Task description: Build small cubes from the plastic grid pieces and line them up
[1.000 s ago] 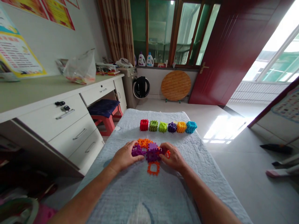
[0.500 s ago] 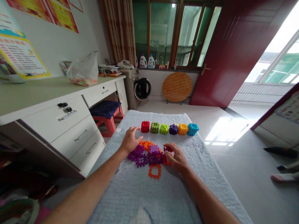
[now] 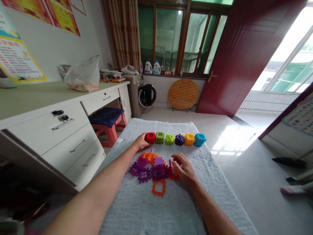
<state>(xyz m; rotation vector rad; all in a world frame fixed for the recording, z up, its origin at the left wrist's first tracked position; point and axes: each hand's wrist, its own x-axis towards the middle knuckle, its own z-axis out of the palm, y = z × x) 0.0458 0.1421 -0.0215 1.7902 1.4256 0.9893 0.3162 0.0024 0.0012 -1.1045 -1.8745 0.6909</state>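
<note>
My left hand (image 3: pixel 141 142) is at the left end of a row of interlocking block cubes, its fingers and thumb around the red cube (image 3: pixel 150 137). To the right of it stand an olive cube (image 3: pixel 159 137), a lime cube (image 3: pixel 169 139), a dark purple cube (image 3: pixel 179 139), a yellow cube (image 3: pixel 189 139) and a blue cube (image 3: pixel 200 139). Nearer to me lies a heap of flat notched purple pieces (image 3: pixel 158 172) and orange pieces (image 3: pixel 149 157). A square orange frame piece (image 3: pixel 158 188) lies in front. My right hand (image 3: pixel 183 166) hovers at the heap's right side, fingers apart, beside an upright purple piece (image 3: pixel 170 167).
A light blue cloth (image 3: pixel 137 209) covers the table. On the left is a white desk (image 3: pixel 70 130) with a plastic bag (image 3: pixel 83 76) on top. A stool (image 3: pixel 107 119), a washing machine (image 3: pixel 135 94) and a round wooden tabletop (image 3: pixel 183 94) stand beyond.
My left hand has moved forward from beside the heap to the red cube and taken hold of it. My right hand has stayed beside the heap. The view has shifted slightly.
</note>
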